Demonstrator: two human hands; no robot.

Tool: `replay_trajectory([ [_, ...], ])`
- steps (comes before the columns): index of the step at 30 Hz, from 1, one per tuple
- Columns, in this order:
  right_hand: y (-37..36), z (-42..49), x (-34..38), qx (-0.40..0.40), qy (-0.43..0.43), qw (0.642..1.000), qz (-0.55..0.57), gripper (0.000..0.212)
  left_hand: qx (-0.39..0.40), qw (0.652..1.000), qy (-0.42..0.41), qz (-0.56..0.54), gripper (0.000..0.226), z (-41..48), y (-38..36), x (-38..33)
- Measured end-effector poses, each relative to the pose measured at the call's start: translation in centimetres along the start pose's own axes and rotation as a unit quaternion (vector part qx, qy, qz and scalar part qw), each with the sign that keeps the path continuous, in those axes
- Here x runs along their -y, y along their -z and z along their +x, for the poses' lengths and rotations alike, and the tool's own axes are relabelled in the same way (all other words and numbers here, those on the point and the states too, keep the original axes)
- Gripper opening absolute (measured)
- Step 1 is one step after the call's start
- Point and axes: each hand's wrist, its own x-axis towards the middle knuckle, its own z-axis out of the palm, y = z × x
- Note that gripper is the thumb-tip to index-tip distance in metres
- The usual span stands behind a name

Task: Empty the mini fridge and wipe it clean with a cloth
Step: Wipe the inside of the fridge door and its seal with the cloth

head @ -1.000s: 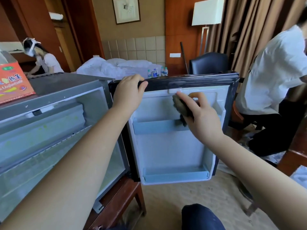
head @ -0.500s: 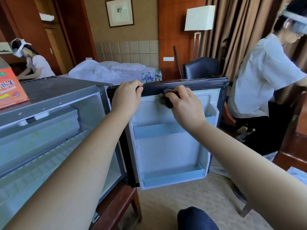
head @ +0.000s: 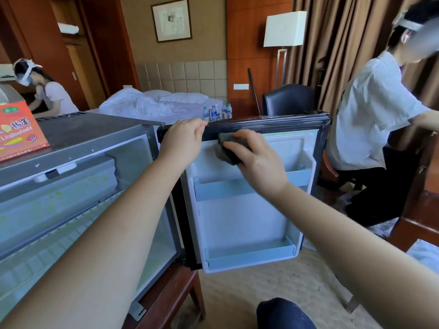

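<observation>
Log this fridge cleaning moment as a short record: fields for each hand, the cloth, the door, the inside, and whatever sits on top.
left hand: grips the top edge of the fridge door
right hand: presses the cloth against the door's inner face, just under the dark seal
cloth: dark, bunched
fridge door: swung open, inner side facing the camera
lower door shelf: nothing visible in it
mini fridge inside: greenish marks on the upper panel
on top: orange box
</observation>
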Motion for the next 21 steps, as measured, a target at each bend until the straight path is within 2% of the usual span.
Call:
replay_trajectory([
  [4, -3.6, 1.6, 3.1, -0.019, -0.04, 0.999, 0.028, 0.036, 0.033, 0.999, -0.005, 0.004, 0.035, 0.3, 0.4, 0.3],
  [10, -3.7, 2.2, 1.4, 0.032, 0.022, 0.999, -0.017, 0.036, 0.034, 0.999, 0.007, 0.012, 0.037, 0.4, 0.1, 0.1],
  [15, -1.4, 0.7, -2.5, 0.038, -0.008, 0.998, -0.053, 0.039, 0.023, 1.0, 0.01, 0.01, 0.037, 0.2, -0.2, 0.0],
  [19, -2.9, 1.9, -0.2, 0.029, -0.107, 0.993, -0.032, 0.031, 0.017, 1.0, 0.002, 0.012, 0.037, 0.1, -0.4, -0.2],
  [21, -3.6, 1.9, 1.6, 0.035, -0.1, 0.994, 0.004, 0.028, 0.019, 1.0, 0.0, 0.021, 0.037, 0.0, -0.4, -0.2],
])
